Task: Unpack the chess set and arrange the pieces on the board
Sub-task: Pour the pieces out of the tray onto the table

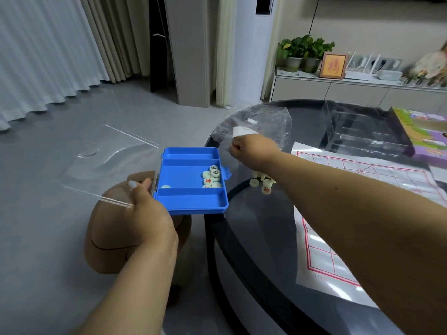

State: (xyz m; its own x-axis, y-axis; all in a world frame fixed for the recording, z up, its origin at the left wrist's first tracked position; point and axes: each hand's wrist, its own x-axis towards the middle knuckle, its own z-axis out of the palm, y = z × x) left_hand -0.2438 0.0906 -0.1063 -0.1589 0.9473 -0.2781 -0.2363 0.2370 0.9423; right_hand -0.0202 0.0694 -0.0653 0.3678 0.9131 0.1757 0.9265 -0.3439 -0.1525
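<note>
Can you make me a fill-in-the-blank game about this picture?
1. The open box in the left hand is colored ____.
2. The round pieces sit in the box's ____ compartment.
3. The right hand grips a clear plastic ____.
4. The lines on the paper board are ____.

Missing words: blue; middle; bag; red

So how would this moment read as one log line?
left hand: holds blue case open | right hand: grips plastic bag | pieces: on table | board: bare
</note>
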